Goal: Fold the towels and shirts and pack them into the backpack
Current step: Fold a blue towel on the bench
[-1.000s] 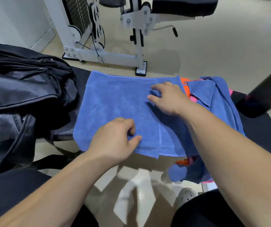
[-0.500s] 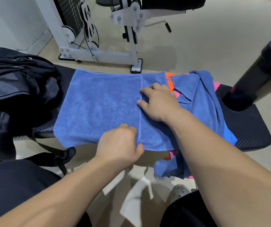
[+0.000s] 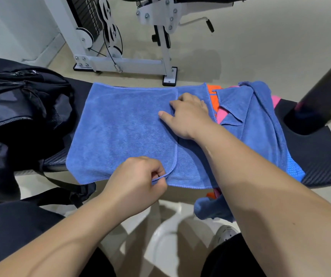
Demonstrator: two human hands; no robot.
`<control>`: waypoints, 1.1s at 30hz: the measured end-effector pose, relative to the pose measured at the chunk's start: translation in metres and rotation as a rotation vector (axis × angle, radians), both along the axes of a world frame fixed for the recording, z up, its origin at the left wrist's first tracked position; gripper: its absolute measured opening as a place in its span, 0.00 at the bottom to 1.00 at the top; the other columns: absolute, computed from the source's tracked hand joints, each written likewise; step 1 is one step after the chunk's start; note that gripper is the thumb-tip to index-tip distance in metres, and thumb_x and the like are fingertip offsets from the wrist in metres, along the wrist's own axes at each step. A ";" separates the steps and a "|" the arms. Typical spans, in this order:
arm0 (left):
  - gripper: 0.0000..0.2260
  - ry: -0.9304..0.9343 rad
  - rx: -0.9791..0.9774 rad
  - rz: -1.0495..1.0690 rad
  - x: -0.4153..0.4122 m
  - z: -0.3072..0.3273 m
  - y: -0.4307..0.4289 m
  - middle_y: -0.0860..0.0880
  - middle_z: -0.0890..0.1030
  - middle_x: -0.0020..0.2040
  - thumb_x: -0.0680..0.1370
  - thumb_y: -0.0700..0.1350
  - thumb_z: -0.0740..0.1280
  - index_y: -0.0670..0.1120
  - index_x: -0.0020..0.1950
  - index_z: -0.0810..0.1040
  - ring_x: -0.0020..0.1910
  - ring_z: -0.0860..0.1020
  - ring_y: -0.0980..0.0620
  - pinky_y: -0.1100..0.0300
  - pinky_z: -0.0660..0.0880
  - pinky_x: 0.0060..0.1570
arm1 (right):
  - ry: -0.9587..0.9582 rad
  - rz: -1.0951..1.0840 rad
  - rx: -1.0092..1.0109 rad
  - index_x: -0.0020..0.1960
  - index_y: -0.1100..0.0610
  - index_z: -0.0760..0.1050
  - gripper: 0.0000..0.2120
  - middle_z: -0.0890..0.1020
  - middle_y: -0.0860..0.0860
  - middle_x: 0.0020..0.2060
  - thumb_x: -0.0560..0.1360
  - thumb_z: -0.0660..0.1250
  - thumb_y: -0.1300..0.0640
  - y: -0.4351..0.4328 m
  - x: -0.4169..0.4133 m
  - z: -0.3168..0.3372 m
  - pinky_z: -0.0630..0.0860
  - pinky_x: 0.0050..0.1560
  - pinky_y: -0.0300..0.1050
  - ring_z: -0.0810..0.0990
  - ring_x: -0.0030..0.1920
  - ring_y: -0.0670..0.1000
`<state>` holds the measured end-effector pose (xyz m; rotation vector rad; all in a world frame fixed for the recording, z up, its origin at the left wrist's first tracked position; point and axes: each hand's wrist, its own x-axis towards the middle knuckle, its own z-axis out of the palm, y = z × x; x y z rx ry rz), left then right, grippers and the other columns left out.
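Note:
A blue towel (image 3: 124, 132) lies folded over on the black bench (image 3: 320, 164), its upper layer's hem running down the middle. My left hand (image 3: 138, 182) pinches the near corner of that upper layer at the bench's front edge. At the far end of the same hem, my right hand (image 3: 188, 114) grips the cloth with curled fingers. A black backpack (image 3: 19, 108) sits at the left end of the bench, touching the towel. To the right lies a heap of blue, orange and pink cloth (image 3: 256, 120).
A white weight machine frame (image 3: 124, 62) stands on the floor behind the bench. A black padded post (image 3: 324, 88) rises at the right end. Part of the cloth heap (image 3: 210, 208) hangs over the front edge. My dark-clad legs are below.
The upper layer's edge has been drawn a little further right over the towel. My left hand has gone from resting on the cloth to pinching its near corner. The view moved slightly.

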<state>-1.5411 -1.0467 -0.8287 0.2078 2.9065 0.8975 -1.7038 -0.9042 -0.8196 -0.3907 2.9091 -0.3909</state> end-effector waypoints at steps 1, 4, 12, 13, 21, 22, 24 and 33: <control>0.04 -0.005 0.011 -0.014 -0.001 -0.001 -0.002 0.56 0.76 0.31 0.69 0.50 0.64 0.54 0.34 0.75 0.34 0.74 0.55 0.56 0.73 0.34 | 0.014 -0.006 -0.003 0.67 0.54 0.75 0.29 0.69 0.54 0.69 0.80 0.54 0.34 -0.001 -0.001 0.000 0.54 0.76 0.62 0.62 0.74 0.58; 0.09 -0.023 0.030 -0.024 -0.005 0.000 -0.005 0.55 0.76 0.30 0.70 0.47 0.68 0.54 0.31 0.72 0.33 0.74 0.54 0.57 0.72 0.31 | 0.025 -0.009 0.008 0.64 0.55 0.76 0.28 0.70 0.53 0.68 0.81 0.54 0.35 -0.002 -0.003 0.002 0.58 0.74 0.61 0.64 0.71 0.58; 0.10 -0.051 0.047 -0.011 -0.010 0.001 -0.006 0.53 0.77 0.30 0.72 0.46 0.70 0.52 0.32 0.74 0.33 0.74 0.53 0.54 0.75 0.34 | -0.047 0.059 0.082 0.79 0.44 0.61 0.29 0.59 0.50 0.79 0.81 0.54 0.35 0.007 -0.001 0.004 0.46 0.77 0.63 0.50 0.79 0.57; 0.10 -0.050 0.050 -0.008 -0.010 0.001 -0.006 0.53 0.77 0.30 0.72 0.46 0.71 0.52 0.32 0.74 0.33 0.75 0.53 0.54 0.75 0.34 | -0.036 0.066 0.082 0.79 0.45 0.60 0.29 0.58 0.48 0.79 0.81 0.54 0.36 0.007 -0.001 0.003 0.46 0.77 0.63 0.50 0.80 0.57; 0.09 -0.064 0.067 -0.012 -0.010 0.005 -0.008 0.54 0.78 0.31 0.73 0.46 0.73 0.51 0.33 0.77 0.34 0.76 0.54 0.54 0.75 0.35 | 0.026 0.097 0.051 0.77 0.49 0.64 0.29 0.61 0.47 0.77 0.80 0.59 0.38 0.007 -0.001 0.001 0.50 0.76 0.58 0.53 0.77 0.55; 0.09 -0.071 0.068 -0.011 -0.010 0.006 -0.008 0.54 0.78 0.31 0.73 0.46 0.73 0.51 0.33 0.77 0.34 0.76 0.54 0.54 0.76 0.35 | 0.016 0.090 0.065 0.77 0.47 0.63 0.29 0.61 0.49 0.77 0.79 0.59 0.37 0.007 -0.002 0.001 0.50 0.76 0.58 0.53 0.77 0.56; 0.09 -0.076 0.069 -0.010 -0.010 0.007 -0.008 0.54 0.79 0.32 0.73 0.46 0.73 0.51 0.34 0.78 0.34 0.76 0.53 0.54 0.75 0.36 | -0.002 0.082 0.071 0.78 0.46 0.62 0.30 0.61 0.51 0.77 0.79 0.59 0.37 0.006 -0.004 0.000 0.51 0.76 0.58 0.53 0.78 0.56; 0.11 -0.193 0.090 -0.011 -0.008 0.035 -0.011 0.54 0.78 0.30 0.74 0.45 0.74 0.48 0.33 0.78 0.29 0.73 0.58 0.63 0.71 0.31 | 0.075 0.106 -0.165 0.75 0.49 0.67 0.24 0.64 0.43 0.76 0.81 0.61 0.46 0.009 -0.013 0.021 0.57 0.71 0.54 0.59 0.75 0.53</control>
